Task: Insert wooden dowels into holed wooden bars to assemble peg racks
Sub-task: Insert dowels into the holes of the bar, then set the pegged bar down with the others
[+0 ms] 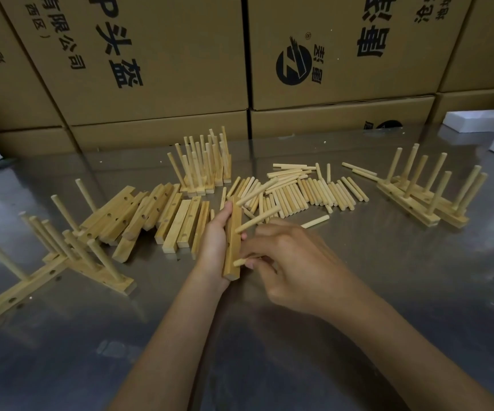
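Held a holed wooden bar [232,238] upright on edge above the steel table [388,292] — left hand [214,241] wrapped round its far side, fingers curled behind, thumb along the near face. Carried 2 dowels already seated in that bar: an upper dowel [256,192] and a middle dowel [259,221], both jutting to the right. Pinched a third dowel [241,261] in the right hand [293,262], fingertips closed narrowly on it, its tip touching the bar near the lower end, just right of the left palm. Could not tell whether the tip had entered a hole.

Lay behind the hands — a loose dowel pile [305,188], with 1 stray dowel [315,221] just beside the right knuckles. Leaned to the left a stack of empty bars [156,215]. Stood finished peg racks in 3 groups: left racks [62,262], centre racks [207,167] near the back, right racks [426,197]. Rose along the rear edge a wall of printed cardboard boxes [180,54]; sat at far right white foam blocks [474,120].
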A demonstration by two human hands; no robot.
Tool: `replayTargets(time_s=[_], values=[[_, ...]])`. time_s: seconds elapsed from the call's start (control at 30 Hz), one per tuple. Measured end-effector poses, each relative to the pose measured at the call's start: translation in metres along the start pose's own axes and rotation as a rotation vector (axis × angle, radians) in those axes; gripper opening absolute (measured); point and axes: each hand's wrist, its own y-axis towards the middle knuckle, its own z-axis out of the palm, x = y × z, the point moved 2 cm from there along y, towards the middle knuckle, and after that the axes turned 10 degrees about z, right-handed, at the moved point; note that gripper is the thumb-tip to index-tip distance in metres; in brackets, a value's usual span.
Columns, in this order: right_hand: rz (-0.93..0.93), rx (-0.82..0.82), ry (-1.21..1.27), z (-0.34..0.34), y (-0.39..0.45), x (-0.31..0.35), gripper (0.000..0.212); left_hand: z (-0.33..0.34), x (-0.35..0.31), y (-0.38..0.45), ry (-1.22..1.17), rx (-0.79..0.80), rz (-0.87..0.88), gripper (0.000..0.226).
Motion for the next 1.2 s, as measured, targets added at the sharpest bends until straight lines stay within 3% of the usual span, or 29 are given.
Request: replayTargets(time_s=[0.23,0.43,0.47,0.6,0.7,0.93,1.03,1.2], values=[[0.242,-0.032,0.33,0.011,0.0,-0.007,0.006,-0.002,0.001,0.003,-0.028,-0.006,-0.017,0.037],[0.489,0.006,0.879,0.016,0.003,-0.011,0.026,0.002,-0.001,0.001,-0.08,0.007,-0.021,0.045],[0.495,-0.001,0.851,0.019,0.003,-0.01,0.03,0.003,-0.001,0.0,-0.093,-0.023,-0.032,0.044],[0.395,-0.004,0.36,0.033,-0.004,-0.006,0.036,0.002,-0.003,0.002,-0.114,-0.104,-0.007,0.042],[0.383,-0.059,0.37,0.041,-0.006,-0.003,0.03,0.002,-0.002,0.001,-0.109,-0.093,0.002,0.043],[0.664,-0.31,0.586,0.024,0.02,-0.032,0.026,0.005,-0.003,0.004,-0.071,0.1,0.137,0.04],[0.696,-0.375,0.472,0.011,0.054,-0.054,0.033,0.005,-0.004,0.006,-0.085,0.094,0.078,0.041],[0.74,-0.303,0.243,0.016,0.135,-0.086,0.036,-0.002,-0.005,0.013,-0.163,0.115,-0.023,0.042]])
